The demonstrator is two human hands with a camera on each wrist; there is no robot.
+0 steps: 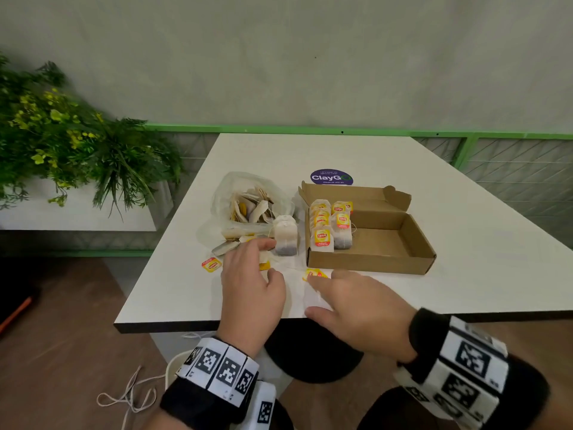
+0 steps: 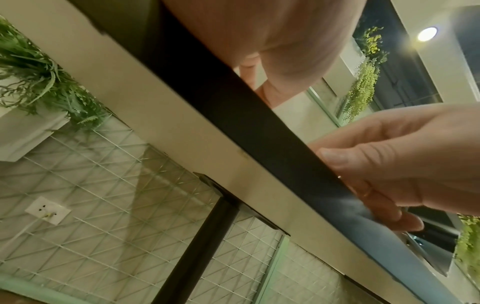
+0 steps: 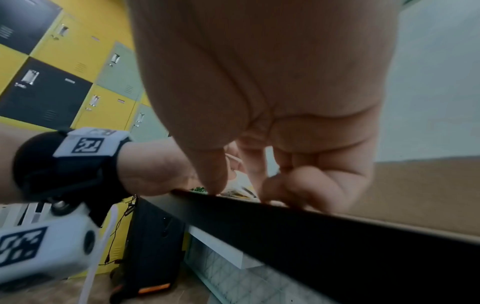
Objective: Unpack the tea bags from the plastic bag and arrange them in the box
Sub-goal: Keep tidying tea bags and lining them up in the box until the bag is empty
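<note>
A clear plastic bag (image 1: 248, 206) of tea bags lies left of the open cardboard box (image 1: 387, 259). Several tea bags (image 1: 328, 228) with yellow tags stand in rows at the box's left end. One tea bag (image 1: 285, 237) stands on the table between bag and box. My left hand (image 1: 266, 259) reaches flat over loose tea bags (image 1: 229, 243) at the bag's mouth, fingers straight. My right hand (image 1: 322, 297) rests near the table's front edge, with a white tea bag (image 1: 311, 301) pinched between thumb and index finger. Its yellow tag (image 1: 314, 274) lies ahead of that hand.
The white table (image 1: 465, 212) carries a round purple sticker (image 1: 331, 177) behind the box. A loose yellow tag (image 1: 211, 264) lies left of my left hand. Plants (image 1: 62, 135) stand at the far left, and a green railing (image 1: 310, 130) runs behind the table.
</note>
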